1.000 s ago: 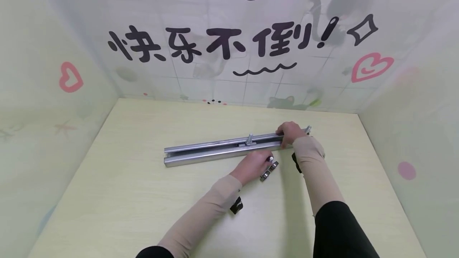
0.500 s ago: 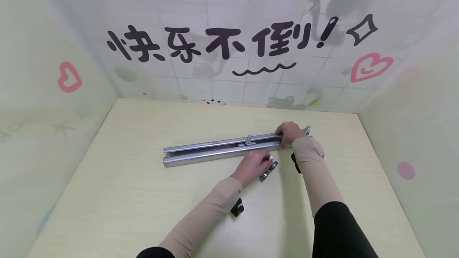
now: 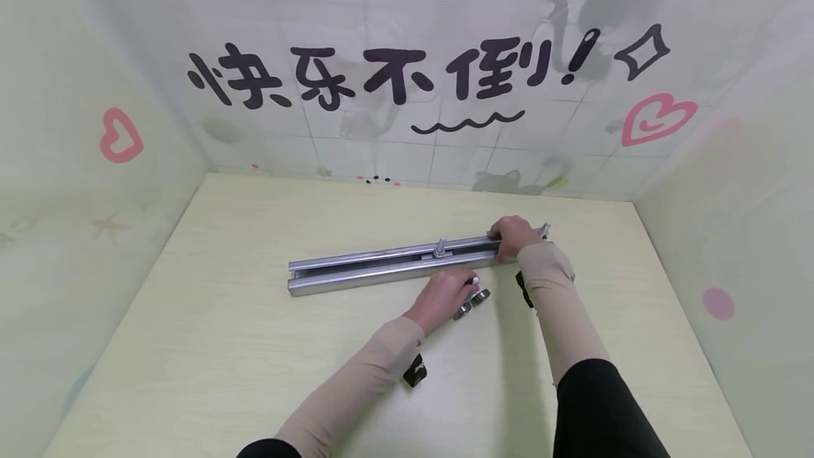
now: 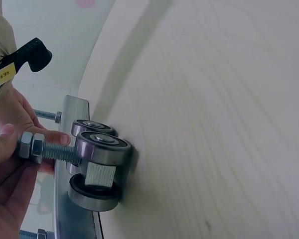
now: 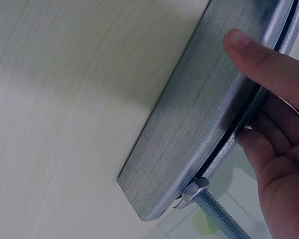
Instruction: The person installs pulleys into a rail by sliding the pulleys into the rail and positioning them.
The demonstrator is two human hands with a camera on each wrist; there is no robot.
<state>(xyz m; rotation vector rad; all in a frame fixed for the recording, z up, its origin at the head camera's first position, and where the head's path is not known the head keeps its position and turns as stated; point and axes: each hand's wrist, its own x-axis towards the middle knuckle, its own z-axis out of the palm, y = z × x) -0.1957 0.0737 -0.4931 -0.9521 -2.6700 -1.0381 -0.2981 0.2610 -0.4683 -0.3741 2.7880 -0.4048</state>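
Note:
A long metal C-channel rail (image 3: 352, 276) lies slantwise on the table, its slot facing up. My right hand (image 3: 514, 235) grips it near the right end, thumb on the near wall and fingers over the far side in the right wrist view. My left hand (image 3: 441, 295) pinches the threaded bolt of a roller trolley (image 4: 100, 152) between thumb and fingers, around its nuts. The trolley's bearing wheels (image 3: 480, 297) hang just in front of the rail. One bolt (image 3: 440, 247) stands upright from the slot mid-rail; another bolt (image 5: 219, 211) stands at the right end.
The pale wooden table (image 3: 210, 345) is bounded by a printed back wall (image 3: 381, 154) and side walls (image 3: 731, 246). A black wrist strap (image 3: 415, 371) sits under the left forearm, and another strap (image 3: 524, 290) by the right wrist.
The left hand has shifted slightly left, and the trolley has turned a little so its wheels now face differently. The right hand keeps its grip on the rail.

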